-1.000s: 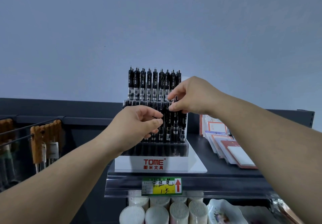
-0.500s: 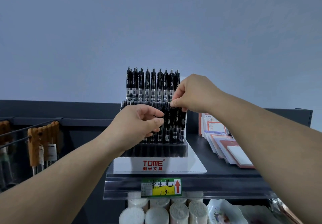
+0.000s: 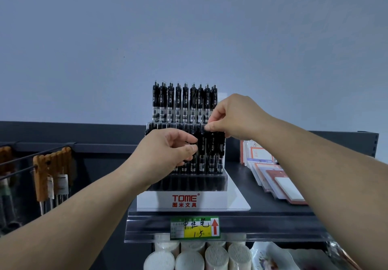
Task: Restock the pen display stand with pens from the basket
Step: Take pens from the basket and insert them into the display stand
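A tiered pen display stand (image 3: 182, 200) with a white "TOME" base sits on a dark shelf. Several black pens (image 3: 184, 103) stand upright in its back row, and more black pens (image 3: 212, 156) fill the front row. My right hand (image 3: 233, 118) pinches the top of a black pen (image 3: 202, 143) in the front row between thumb and fingers. My left hand (image 3: 165, 152) is curled in front of the stand's left side, with its thumb and fingers closed around pens there; what exactly it holds is hidden. No basket is in view.
Packs of note pads (image 3: 275, 177) lean on the shelf (image 3: 262, 202) to the right. A price label (image 3: 195, 227) sits on the shelf edge. Wooden-handled items (image 3: 50, 171) hang on wire hooks at left. White rolls (image 3: 199, 257) and a dish (image 3: 270, 257) lie below.
My right hand has shifted slightly up and right along the pen tops, keeping its pinch. My left hand has stayed in place at the front row.
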